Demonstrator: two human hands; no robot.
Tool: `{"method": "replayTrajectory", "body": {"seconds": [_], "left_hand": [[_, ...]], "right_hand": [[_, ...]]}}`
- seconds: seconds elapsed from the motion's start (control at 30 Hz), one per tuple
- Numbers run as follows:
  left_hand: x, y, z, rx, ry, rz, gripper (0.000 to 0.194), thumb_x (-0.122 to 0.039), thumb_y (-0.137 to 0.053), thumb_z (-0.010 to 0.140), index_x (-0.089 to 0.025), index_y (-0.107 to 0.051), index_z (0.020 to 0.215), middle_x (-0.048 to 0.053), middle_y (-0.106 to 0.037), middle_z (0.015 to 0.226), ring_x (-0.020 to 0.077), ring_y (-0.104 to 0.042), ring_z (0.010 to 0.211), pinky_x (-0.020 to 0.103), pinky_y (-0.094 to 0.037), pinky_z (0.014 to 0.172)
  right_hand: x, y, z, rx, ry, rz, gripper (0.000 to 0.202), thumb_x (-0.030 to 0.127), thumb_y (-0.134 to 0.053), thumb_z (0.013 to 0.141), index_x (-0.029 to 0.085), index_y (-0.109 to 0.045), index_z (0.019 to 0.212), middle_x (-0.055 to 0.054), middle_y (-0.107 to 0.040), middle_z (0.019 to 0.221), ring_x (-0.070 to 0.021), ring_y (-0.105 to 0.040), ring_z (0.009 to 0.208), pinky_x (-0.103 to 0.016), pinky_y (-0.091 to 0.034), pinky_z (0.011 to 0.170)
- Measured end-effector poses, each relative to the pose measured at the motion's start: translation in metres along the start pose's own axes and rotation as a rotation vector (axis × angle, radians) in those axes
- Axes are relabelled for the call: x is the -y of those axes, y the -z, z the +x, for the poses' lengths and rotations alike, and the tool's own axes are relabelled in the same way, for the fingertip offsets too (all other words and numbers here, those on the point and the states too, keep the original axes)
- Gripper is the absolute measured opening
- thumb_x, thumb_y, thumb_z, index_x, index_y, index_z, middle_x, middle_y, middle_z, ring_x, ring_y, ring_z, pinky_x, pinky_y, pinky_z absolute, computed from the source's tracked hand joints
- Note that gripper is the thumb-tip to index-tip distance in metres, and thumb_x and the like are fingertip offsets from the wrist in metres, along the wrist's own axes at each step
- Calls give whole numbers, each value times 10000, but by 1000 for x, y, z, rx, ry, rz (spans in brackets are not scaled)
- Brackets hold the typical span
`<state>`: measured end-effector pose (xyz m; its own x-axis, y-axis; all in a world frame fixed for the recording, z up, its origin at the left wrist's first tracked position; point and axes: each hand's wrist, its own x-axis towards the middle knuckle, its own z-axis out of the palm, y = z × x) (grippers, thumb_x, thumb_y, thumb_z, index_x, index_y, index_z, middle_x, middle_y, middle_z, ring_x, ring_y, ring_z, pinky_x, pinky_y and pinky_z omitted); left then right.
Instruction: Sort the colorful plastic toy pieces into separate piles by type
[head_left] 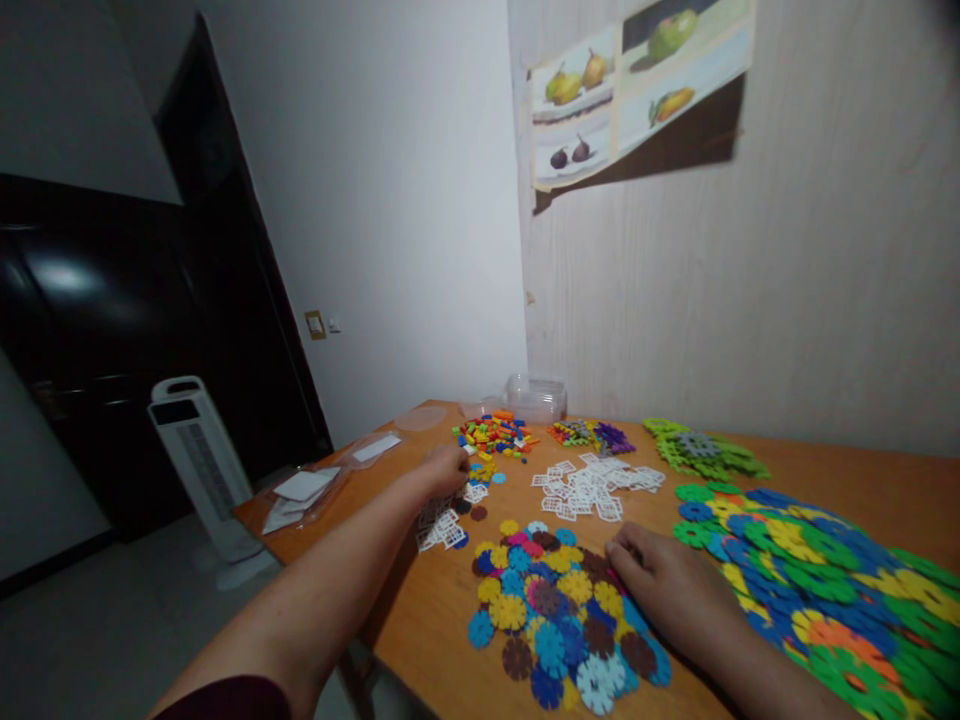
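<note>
My left hand (448,470) reaches far over the table, its fingers closed and bent down by a small heap of yellow and blue pieces (482,472). What its fingertips pinch, if anything, is hidden. White lattice window pieces (441,527) lie just below that wrist. My right hand (664,570) rests on the table with its fingers curled in, and nothing shows in them. It touches the right edge of a pile of notched snowflake discs (551,600) in yellow, blue, brown and pink.
Larger green, blue and yellow discs (832,580) spread on the right. White lattice pieces (592,487), colourful small blocks (495,435), purple pieces (613,438) and green pieces (705,450) lie farther back. Clear plastic containers (536,398) stand by the wall. Plastic bags (304,492) lie along the left edge.
</note>
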<state>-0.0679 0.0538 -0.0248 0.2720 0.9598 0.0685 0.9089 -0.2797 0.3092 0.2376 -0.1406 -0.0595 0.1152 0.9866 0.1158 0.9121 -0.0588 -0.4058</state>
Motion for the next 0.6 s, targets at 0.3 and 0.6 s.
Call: {"method": "replayTrajectory", "body": {"seconds": [0.3,0.6], "left_hand": [[2,-1,13,-107,-39,-25,38,-203,-614,732,-168,-612,720,-15,-573,665,124,-490,643,218,-294,567],[-64,-18,71,-152,-30,-215,157,-234,-598,772,-159,-569,637,-27,-504,551,108,-441,547,225,-284,528]], "right_hand": [[-2,-4,-1,-45,7,0,322,420,-400,957,257,-614,780,-26,-705,755,-207,-642,731,-283,-241,570],[0,-7,-1,-51,-15,49,309,382,-411,957,253,-639,792,-19,-716,758,-193,-640,738,-275,-240,572]]}}
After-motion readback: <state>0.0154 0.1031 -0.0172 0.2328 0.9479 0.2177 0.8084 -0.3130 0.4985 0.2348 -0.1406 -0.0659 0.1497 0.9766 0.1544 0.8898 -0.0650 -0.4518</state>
